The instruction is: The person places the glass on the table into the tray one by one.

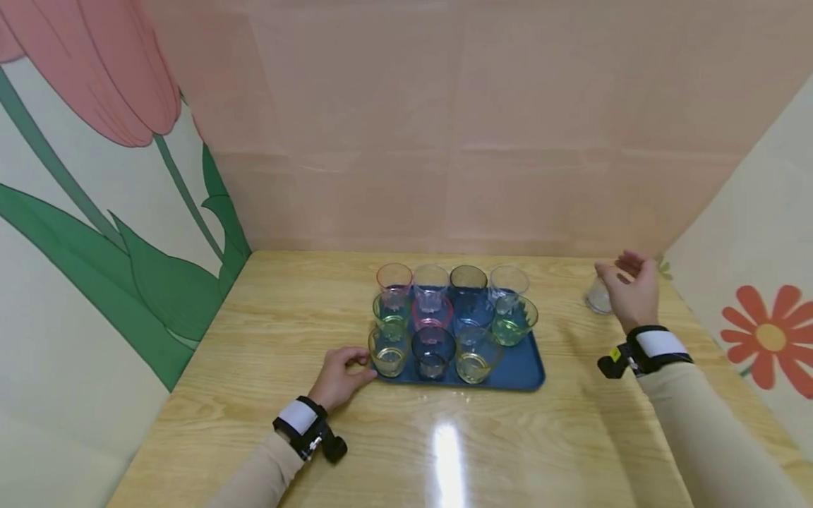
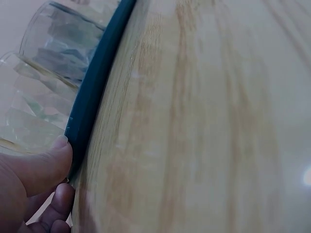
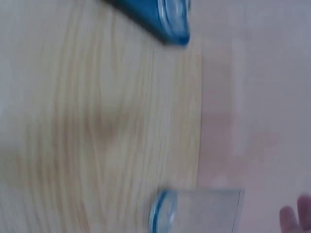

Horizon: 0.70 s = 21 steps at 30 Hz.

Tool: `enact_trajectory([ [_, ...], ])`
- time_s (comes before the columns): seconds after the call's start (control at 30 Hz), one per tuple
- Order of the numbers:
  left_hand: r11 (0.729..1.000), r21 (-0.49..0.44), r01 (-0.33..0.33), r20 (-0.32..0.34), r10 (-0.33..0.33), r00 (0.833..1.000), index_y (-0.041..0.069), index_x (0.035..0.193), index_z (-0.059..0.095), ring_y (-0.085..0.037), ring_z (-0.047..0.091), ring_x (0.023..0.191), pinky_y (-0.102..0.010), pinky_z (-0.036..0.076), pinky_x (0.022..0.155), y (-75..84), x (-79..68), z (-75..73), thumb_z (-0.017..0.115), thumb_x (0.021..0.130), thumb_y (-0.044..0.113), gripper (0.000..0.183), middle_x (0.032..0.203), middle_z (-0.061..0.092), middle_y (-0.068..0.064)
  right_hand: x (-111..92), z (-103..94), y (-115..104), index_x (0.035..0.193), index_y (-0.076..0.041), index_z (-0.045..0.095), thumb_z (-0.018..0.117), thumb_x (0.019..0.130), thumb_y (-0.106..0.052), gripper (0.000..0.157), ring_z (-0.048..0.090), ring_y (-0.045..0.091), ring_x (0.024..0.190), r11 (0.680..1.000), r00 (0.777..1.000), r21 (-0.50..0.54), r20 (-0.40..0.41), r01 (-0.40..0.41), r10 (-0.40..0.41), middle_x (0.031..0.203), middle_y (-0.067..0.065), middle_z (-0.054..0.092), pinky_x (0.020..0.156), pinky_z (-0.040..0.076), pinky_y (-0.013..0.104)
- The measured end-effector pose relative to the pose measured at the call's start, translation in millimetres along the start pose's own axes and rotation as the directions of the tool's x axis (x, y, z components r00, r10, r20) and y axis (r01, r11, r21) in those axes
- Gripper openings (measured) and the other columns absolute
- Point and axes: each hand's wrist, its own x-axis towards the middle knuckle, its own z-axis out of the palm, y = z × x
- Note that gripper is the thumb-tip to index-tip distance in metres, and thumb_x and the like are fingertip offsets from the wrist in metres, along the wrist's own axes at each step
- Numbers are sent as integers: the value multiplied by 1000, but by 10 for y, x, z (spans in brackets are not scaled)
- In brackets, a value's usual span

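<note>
A blue tray (image 1: 522, 370) lies on the table, full of tinted drinking glasses in rows. My left hand (image 1: 339, 377) pinches its front left corner, beside a yellow-tinted glass (image 1: 389, 351). In the left wrist view the thumb (image 2: 46, 167) presses the tray's rim (image 2: 92, 92), with other fingers below it. Off to the right, a clear glass (image 1: 597, 300) stands upright on the table, partly hidden by my right hand (image 1: 634, 293). The right wrist view shows that glass (image 3: 204, 211) with the fingertips (image 3: 290, 221) apart from it.
On the tray stand a dark glass (image 1: 434, 351), a pink glass (image 1: 432, 313), green glasses and others, close together. The front right part of the tray is bare blue. A pink wall (image 1: 444, 141) rises behind the table (image 1: 292, 303); flower-printed panels flank it.
</note>
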Motion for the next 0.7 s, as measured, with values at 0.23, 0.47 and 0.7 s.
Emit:
enact_trajectory([
  [0.23, 1000, 0, -7, -13, 7, 1000, -3, 105, 74, -26, 64, 93, -46, 50, 92, -6, -15, 40, 84, 80, 3, 27, 90, 70, -8, 220, -242, 168, 162, -21, 1, 70, 89, -54, 106, 7, 28, 150, 978, 989, -164, 52, -128, 138, 163, 10, 2, 122, 15, 45],
  [0.47, 1000, -19, 4, -29, -5, 1000, -3, 105, 75, -26, 64, 93, -46, 49, 93, -17, -21, 15, 84, 80, 2, 27, 89, 69, -7, 272, -167, 310, 162, -24, -14, 77, 87, -47, 121, -6, 33, 154, 964, 995, -263, 103, 41, -14, 168, 15, -6, 123, 4, 53],
  [0.7, 999, -28, -16, -33, 15, 999, -3, 104, 75, -25, 64, 92, -43, 50, 92, 8, -20, 18, 85, 80, 2, 27, 89, 70, -8, 277, -168, 449, 153, -10, -33, 71, 91, -49, 127, -22, 38, 150, 947, 983, -318, 185, 53, 7, 162, 23, -27, 122, -5, 55],
])
